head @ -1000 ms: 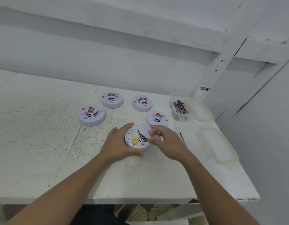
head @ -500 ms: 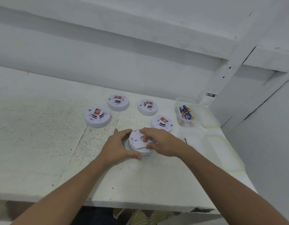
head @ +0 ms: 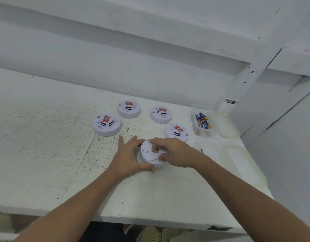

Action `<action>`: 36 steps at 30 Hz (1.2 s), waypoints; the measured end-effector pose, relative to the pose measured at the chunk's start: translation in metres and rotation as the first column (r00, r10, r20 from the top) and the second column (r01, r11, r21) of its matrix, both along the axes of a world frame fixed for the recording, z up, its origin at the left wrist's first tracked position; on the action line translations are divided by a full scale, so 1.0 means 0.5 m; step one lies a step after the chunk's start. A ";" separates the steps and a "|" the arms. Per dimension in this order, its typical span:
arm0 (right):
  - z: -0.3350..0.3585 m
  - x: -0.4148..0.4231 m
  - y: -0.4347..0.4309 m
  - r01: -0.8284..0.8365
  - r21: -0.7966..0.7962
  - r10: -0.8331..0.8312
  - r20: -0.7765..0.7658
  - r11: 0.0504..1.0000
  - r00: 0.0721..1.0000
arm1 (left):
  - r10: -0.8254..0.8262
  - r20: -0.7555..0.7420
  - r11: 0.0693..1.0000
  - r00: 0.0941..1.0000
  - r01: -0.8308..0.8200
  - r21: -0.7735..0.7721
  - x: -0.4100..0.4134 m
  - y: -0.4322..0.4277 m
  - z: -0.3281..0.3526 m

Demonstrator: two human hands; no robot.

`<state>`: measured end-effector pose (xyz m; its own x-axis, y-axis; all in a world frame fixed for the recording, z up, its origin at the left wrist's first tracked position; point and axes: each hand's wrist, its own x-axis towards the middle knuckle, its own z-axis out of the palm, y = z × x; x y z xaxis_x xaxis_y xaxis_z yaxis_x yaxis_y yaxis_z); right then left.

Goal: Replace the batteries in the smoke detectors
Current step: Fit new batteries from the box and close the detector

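Closing up is where I am now: a second ago the detector (head: 158,165) lay face down with its back open, label and battery bay showing, and my right hand (head: 175,152) worked at its right edge. Now the white plate (head: 147,151) covers that opening and hides all of it. The detector has not shifted; it rests on the table (head: 46,154) near the front edge, between my two hands. My left hand (head: 129,159) cups its left side, thumb along the near rim and fingers curled round the far side, gripping it so it cannot turn. My right hand has come over the top, fingertips pressed into the plate's recesses and thumb pinching its near edge. I take that to mean the fresh cells are in and this unit only needs its plate seated; a thin line shows across the plate's near side, so I judge it is not locked yet and wants a twist against my left hand's hold. Four more detectors (head: 106,125) stand in an arc behind, each with a red label on top, and whether they are done I cannot tell. Batteries (head: 203,120) lie in the tub (head: 194,109) at the back right.
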<state>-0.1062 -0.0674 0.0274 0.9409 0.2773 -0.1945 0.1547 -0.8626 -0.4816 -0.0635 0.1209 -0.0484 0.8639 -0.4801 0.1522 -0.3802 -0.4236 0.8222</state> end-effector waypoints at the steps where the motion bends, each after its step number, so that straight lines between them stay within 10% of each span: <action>1: 0.000 0.001 0.001 -0.012 -0.010 0.012 -0.006 1.000 1.000 | -0.012 0.012 1.000 1.000 0.012 -0.008 0.001 -0.001 -0.001; 36: -0.073 -0.043 0.045 0.172 0.184 -0.193 0.107 0.968 0.975 | -0.005 0.112 1.000 0.994 0.008 -0.021 -0.028 -0.013 0.017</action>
<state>-0.1276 -0.0447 -0.0092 0.9923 0.1177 -0.0387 0.0695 -0.7875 -0.6124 -0.0776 0.1143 -0.0401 0.8378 -0.4811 0.2581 -0.4731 -0.4037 0.7831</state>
